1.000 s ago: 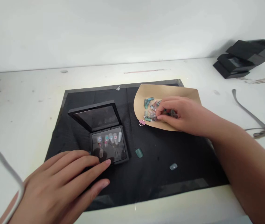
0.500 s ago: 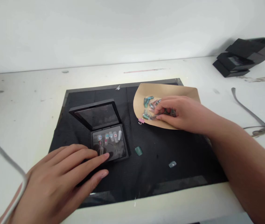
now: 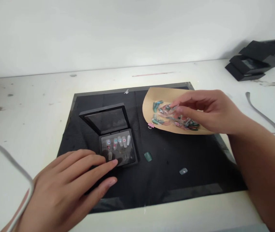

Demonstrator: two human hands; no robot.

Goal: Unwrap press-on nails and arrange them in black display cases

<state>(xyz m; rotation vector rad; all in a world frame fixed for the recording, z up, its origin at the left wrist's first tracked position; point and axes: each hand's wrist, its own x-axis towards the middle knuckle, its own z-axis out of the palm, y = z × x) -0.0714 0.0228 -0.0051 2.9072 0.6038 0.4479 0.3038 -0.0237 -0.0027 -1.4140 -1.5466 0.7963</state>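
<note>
My left hand (image 3: 72, 187) lies flat on the black mat (image 3: 164, 183), fingers apart, its fingertips touching the front left corner of a small open black box (image 3: 134, 151). The box's lid (image 3: 106, 117) stands tilted back, and several false nails lie in a row inside. My right hand (image 3: 207, 109) hovers over a brown paper sheet (image 3: 152, 96) and pinches a small false nail (image 3: 172, 107) between thumb and forefinger. A pile of coloured false nails (image 3: 176, 121) lies on the paper below it.
Two loose nails lie on the mat: a green one (image 3: 148, 156) and a pale one (image 3: 183, 171). A pink clip (image 3: 150, 125) sits at the paper's edge. Stacked black boxes (image 3: 256, 59) stand far right, with a grey strap (image 3: 260, 112) near them. A grey cable (image 3: 6, 158) crosses the left.
My right hand has risen off the pile with a nail pinched in its fingertips, uncovering more of the nails. My left hand has stayed at the box. The view has shifted slightly.
</note>
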